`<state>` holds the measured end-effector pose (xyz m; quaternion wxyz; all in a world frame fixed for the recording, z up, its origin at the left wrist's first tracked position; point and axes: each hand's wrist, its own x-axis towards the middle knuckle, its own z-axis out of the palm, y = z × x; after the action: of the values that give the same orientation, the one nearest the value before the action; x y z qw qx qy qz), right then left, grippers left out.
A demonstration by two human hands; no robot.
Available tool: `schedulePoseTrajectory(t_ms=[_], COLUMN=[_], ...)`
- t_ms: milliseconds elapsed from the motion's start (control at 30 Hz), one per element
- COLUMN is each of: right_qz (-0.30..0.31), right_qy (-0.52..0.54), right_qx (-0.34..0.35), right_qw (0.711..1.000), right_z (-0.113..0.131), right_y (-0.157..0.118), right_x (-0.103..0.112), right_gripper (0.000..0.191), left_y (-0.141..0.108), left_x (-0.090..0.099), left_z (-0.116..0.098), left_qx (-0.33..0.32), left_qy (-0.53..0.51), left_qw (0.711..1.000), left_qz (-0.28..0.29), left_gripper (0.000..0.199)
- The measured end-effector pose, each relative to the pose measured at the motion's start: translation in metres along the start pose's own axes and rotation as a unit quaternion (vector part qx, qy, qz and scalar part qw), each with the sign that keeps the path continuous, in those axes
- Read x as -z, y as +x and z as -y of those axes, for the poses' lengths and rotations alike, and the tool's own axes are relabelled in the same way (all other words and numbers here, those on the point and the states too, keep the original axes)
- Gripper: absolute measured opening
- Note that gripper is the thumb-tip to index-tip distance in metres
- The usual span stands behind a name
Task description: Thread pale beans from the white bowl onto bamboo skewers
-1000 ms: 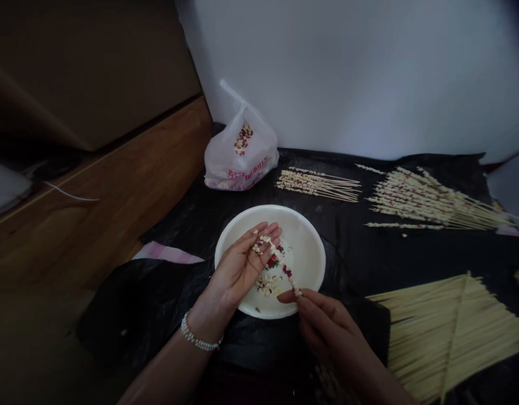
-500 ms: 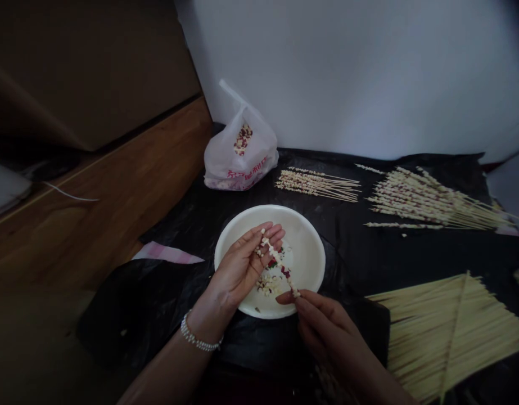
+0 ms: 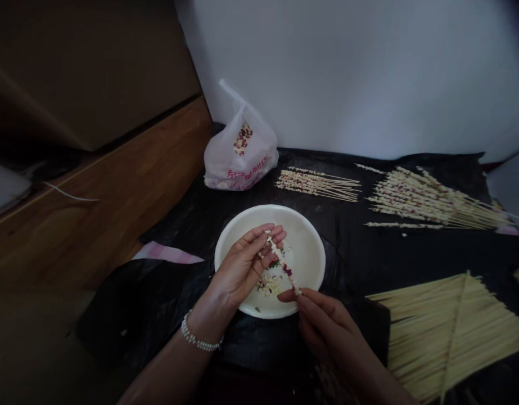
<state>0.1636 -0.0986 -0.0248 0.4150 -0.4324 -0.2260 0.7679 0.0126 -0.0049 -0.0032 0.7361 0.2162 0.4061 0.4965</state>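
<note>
Both hands are crowded over the white bowl [image 3: 310, 247] with a loaded skewer [image 3: 281, 261] slanting between them — little room to pass there. To the right, the stack of bare sticks [image 3: 448, 326] blocks the near corner, and the heaps of finished skewers [image 3: 428, 199] and the smaller bundle [image 3: 316, 184] line the back, with the plastic bag [image 3: 241, 152] at the wall. Bare black sheet [image 3: 360, 253] lies open between bowl and heaps — and to the left, the wooden floor [image 3: 116, 191] is free.
</note>
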Motion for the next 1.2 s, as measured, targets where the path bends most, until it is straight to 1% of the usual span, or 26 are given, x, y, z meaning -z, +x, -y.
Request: schedulePoseTrajectory(t_ms=[300, 433, 533, 833, 1000, 1200], right_qz=[0.008, -0.001, -0.008, 0.008, 0.003, -0.002], right_qy=[-0.019, -0.026, -0.026, -0.012, -0.010, -0.015], right_qx=[0.004, 0.002, 0.001, 0.000, -0.003, 0.003], right_qw=[1.000, 1.000, 1.000, 1.000, 1.000, 1.000], right_z=[-0.0015, 0.0017, 0.0018, 0.0005, 0.0026, 0.0002], right_y=[0.0006, -0.0007, -0.0004, 0.0008, -0.0003, 0.0000], right_x=[0.0027, -0.0007, -0.0017, 0.0007, -0.0005, 0.0005], right_gripper=[0.032, 0.033, 0.032, 0.033, 0.035, 0.032], left_y=[-0.0004, -0.0008, -0.0006, -0.0012, -0.0011, -0.0015], left_x=[-0.0003, 0.0001, 0.0001, -0.0020, -0.0004, -0.0009], left_z=[0.0001, -0.0002, -0.0001, 0.0000, 0.0000, -0.0005], left_qx=[-0.013, -0.004, -0.010, -0.022, -0.020, -0.020], left_qy=[-0.009, 0.004, 0.008, 0.006, 0.010, 0.014], left_qw=[1.000, 1.000, 1.000, 1.000, 1.000, 1.000], left_qz=[-0.016, -0.010, -0.014, -0.016, -0.009, -0.012], left_gripper=[0.018, 0.021, 0.021, 0.018, 0.018, 0.018])
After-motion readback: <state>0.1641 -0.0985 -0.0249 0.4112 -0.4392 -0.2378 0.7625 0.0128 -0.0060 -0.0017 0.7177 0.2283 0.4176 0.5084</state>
